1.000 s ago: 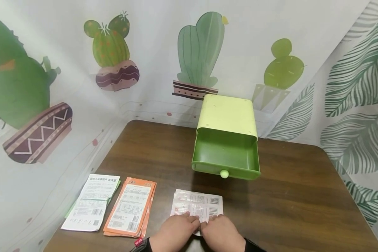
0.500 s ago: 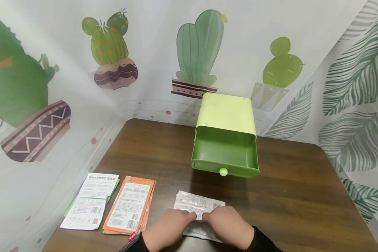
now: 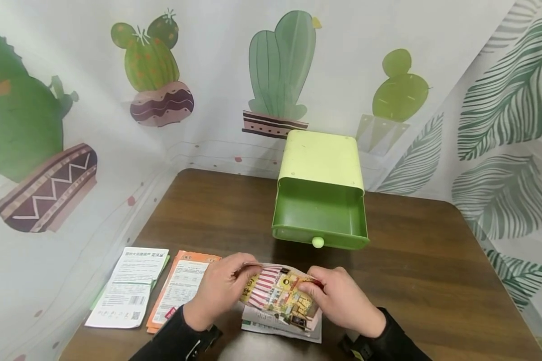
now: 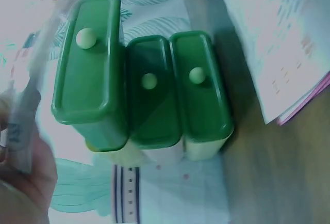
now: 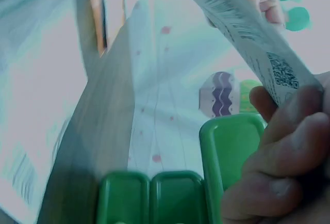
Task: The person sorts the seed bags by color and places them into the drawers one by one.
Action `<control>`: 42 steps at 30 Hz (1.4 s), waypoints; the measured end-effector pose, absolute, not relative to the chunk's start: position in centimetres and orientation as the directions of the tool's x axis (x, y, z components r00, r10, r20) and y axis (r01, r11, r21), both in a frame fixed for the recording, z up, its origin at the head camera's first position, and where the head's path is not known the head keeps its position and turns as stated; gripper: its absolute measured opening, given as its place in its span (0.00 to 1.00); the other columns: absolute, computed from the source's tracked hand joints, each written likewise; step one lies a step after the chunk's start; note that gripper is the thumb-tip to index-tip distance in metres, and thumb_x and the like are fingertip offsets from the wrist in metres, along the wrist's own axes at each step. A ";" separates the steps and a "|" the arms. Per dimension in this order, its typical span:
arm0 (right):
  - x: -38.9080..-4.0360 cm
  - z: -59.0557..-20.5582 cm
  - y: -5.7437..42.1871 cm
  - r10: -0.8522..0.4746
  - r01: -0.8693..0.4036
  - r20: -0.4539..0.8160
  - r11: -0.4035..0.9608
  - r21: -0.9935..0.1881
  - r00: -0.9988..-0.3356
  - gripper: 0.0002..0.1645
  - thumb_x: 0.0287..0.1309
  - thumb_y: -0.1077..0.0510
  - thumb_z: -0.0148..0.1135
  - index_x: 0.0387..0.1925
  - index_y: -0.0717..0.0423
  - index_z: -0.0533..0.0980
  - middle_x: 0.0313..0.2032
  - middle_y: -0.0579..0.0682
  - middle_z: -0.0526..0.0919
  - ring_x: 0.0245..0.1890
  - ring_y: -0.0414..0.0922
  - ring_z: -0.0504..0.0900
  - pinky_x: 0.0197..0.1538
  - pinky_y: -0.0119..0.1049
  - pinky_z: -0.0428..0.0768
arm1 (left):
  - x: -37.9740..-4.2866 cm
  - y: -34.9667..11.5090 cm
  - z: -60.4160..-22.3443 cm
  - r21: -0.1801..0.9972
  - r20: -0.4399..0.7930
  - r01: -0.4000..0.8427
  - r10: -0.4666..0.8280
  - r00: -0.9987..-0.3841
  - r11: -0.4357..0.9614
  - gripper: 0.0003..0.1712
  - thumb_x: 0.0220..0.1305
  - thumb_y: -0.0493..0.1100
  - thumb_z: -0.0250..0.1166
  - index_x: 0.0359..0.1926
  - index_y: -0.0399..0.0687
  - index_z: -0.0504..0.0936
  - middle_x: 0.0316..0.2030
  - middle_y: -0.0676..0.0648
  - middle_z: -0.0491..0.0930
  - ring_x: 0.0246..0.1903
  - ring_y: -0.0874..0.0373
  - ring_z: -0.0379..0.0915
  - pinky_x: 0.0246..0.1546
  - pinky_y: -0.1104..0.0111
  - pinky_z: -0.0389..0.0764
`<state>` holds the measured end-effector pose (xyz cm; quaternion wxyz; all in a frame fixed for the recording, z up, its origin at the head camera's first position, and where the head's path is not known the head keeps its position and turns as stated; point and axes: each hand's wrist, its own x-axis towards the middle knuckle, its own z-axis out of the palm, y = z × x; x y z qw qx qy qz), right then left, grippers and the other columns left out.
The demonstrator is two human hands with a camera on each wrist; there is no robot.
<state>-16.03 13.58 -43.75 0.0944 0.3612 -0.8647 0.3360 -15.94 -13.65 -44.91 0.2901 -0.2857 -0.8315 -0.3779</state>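
My left hand (image 3: 221,283) and my right hand (image 3: 343,298) grip opposite ends of a flat packet (image 3: 282,293), tilted above the table, its yellow front with red-and-white stripes facing up. In the right wrist view the packet's (image 5: 247,38) pale underside carries a barcode and a QR code, and the right fingers (image 5: 294,146) curl round its end. The left hand (image 4: 26,182) shows at the left wrist view's edge beside the blurred packet (image 4: 36,74). Below the held packet, a white printed packet (image 3: 313,336) lies on the table, partly covered.
Behind the hands stands a pale green box (image 3: 320,155) with its green drawer (image 3: 318,213) pulled out. The left wrist view shows further green drawers (image 4: 198,100) beside it. Orange packets (image 3: 180,286) and white-and-green packets (image 3: 124,288) lie on the left of the table (image 3: 415,260).
Both hands have lifted a packet that lay printed white side up and turned it so its colourful front shows. The hands moved farther apart, uncovering the white packet below. The drawer stayed out.
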 end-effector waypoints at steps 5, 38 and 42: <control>-15.8 -42.8 13.6 -0.552 -0.514 0.223 0.454 -0.728 -0.804 0.13 0.69 0.48 0.59 0.27 0.41 0.73 0.19 0.30 0.74 0.19 0.30 0.74 0.26 0.31 0.73 | -15.8 -13.8 -43.7 0.449 0.676 0.614 0.202 -0.709 0.649 0.24 0.67 0.60 0.63 0.52 0.47 0.81 0.22 0.59 0.72 0.18 0.71 0.60 0.15 0.75 0.64; -12.6 -35.9 14.0 -0.848 -0.965 0.483 0.260 0.022 -0.217 0.24 0.76 0.55 0.40 0.60 0.57 0.78 0.59 0.50 0.78 0.57 0.44 0.78 0.55 0.37 0.77 | -16.2 -13.7 -40.1 -0.125 0.633 0.871 0.715 -0.298 0.474 0.32 0.46 0.27 0.70 0.54 0.55 0.82 0.44 0.48 0.86 0.45 0.49 0.83 0.63 0.37 0.58; -12.7 -34.1 14.1 -0.875 -0.970 0.455 0.228 0.088 -0.165 0.26 0.72 0.63 0.35 0.52 0.57 0.82 0.52 0.49 0.83 0.53 0.42 0.81 0.49 0.35 0.79 | -16.7 -13.5 -39.4 -0.145 0.635 0.880 0.725 -0.268 0.453 0.31 0.48 0.28 0.71 0.54 0.55 0.80 0.45 0.48 0.85 0.50 0.48 0.80 0.64 0.37 0.57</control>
